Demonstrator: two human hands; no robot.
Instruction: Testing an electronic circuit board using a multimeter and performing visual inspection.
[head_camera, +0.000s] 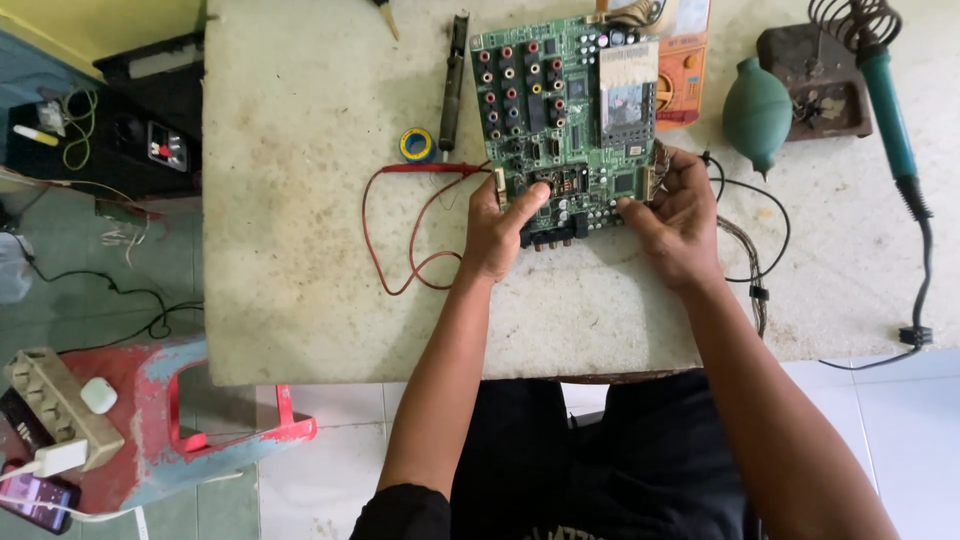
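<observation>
— Left hand (495, 232)?
— Gripping the near left edge of the green circuit board (570, 110), thumb pressed flat on top, remaining fingers (483, 205) curled together at the board's edge.
— Right hand (680, 215)?
— Clamped on the near right corner of the same board, thumb lying along its near edge, other fingers bent around the right side. Pinching the board from both sides, then.
— Whereabouts of the board?
— Flat on the pale, stained stone surface (300, 200), toward its far middle, rows of red, white and yellow sockets down the left half, a silvery heat sink (628, 85) on the upper right.
— Left of it?
— A red test probe (435, 168) touching the board's left edge, red lead looping over the surface toward the left hand. Just beyond, a small roll of blue and yellow tape (417, 145) and a dark desoldering pump (455, 85) lying lengthwise.
— Right of it?
— An orange multimeter (688, 70) partly tucked under the board's far corner, a green rubber blower bulb (757, 112) near it, then a teal-handled soldering iron (888, 105) in a coiled stand on a rusty base (815, 70). Black cable (765, 205) curling by the right wrist.
— Off the surface?
— A worn red and blue plastic stool (160, 420) on the left, carrying a power strip (60, 405).
</observation>
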